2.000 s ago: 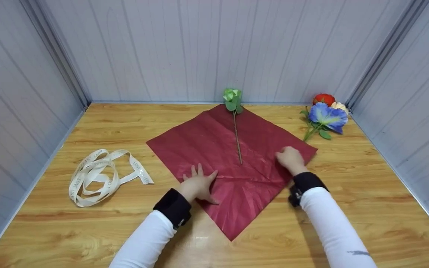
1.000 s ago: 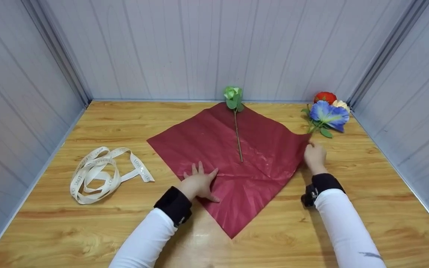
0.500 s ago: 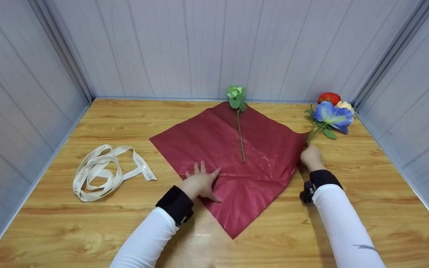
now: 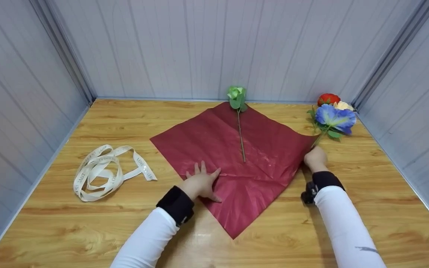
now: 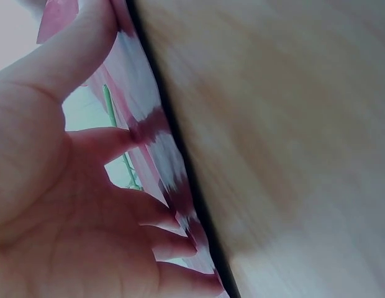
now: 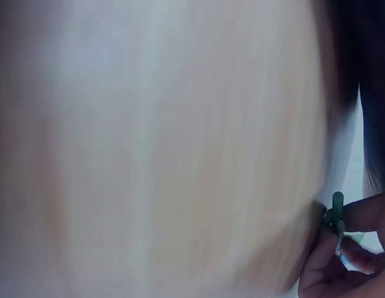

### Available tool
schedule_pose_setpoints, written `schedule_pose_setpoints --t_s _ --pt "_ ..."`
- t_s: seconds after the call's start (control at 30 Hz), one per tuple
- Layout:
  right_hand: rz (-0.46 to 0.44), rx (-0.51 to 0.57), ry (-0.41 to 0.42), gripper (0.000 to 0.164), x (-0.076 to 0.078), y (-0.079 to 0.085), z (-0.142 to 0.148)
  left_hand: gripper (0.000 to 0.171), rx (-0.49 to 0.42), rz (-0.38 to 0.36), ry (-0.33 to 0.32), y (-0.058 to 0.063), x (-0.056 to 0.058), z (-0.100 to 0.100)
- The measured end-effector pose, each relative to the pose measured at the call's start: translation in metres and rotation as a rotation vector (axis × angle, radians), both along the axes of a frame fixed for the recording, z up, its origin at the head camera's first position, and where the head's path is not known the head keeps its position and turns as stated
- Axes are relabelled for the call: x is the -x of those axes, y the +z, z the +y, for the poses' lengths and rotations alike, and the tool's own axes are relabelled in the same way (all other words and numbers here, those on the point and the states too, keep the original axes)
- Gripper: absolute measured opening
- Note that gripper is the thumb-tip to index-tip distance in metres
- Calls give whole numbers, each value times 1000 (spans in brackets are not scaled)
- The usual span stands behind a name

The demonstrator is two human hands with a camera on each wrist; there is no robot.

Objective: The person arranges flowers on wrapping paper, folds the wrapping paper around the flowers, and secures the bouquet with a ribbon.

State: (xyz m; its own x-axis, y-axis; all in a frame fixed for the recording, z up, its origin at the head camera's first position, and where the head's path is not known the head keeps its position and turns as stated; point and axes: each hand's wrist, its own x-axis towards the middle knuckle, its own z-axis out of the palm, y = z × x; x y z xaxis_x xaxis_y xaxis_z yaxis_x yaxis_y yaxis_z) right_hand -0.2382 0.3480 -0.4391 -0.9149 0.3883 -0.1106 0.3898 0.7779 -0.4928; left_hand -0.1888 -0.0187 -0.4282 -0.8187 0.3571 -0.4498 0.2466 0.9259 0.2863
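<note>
My left hand (image 4: 200, 184) lies with spread fingers on the lower left part of a dark red sheet of wrapping paper (image 4: 196, 137). In the left wrist view its fingertips touch the paper right at the table surface. A green artificial rose (image 4: 236, 93) lies on the sheet, its bloom at the far corner and its stem towards the middle. Beside the sheet's raised right corner, my right hand (image 4: 315, 159) pinches the stem of a blue artificial flower (image 4: 336, 118). Green stem ends (image 6: 337, 208) show between the fingers in the right wrist view.
A red flower (image 4: 328, 98) and a cream flower (image 4: 343, 105) lie behind the blue one at the back right. A loosely coiled cream ribbon with printed lettering (image 4: 97, 173) lies on the left of the wooden table (image 4: 69, 230). Grey panels (image 4: 162, 48) enclose three sides.
My right hand has moved right from the paper to the flower stems and pinched one. The paper's right corner has lifted, and the blue flower has shifted slightly right. My left hand has stayed put.
</note>
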Motion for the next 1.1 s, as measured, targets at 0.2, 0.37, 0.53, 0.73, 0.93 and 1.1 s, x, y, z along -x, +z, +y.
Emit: schedule_pose_setpoints --t_s 0.2,0.37,0.53,0.73,0.93,1.1 --pt "41 39 -74 21 -4 0 10 102 -6 2 3 0 1 -1" --pt "55 89 -132 29 -10 3 16 102 -4 2 3 1 1 -2" --pt "74 100 -193 37 -14 4 15 102 -4 8 1 2 0 -2" --pt "53 73 -211 50 -13 5 12 102 -4 17 -4 -1 0 -2" --pt "153 82 -178 47 -13 9 4 101 -7 15 -11 1 -2 -1" --pt "377 95 -135 42 -9 14 -13 101 -3 22 -19 2 -2 0"
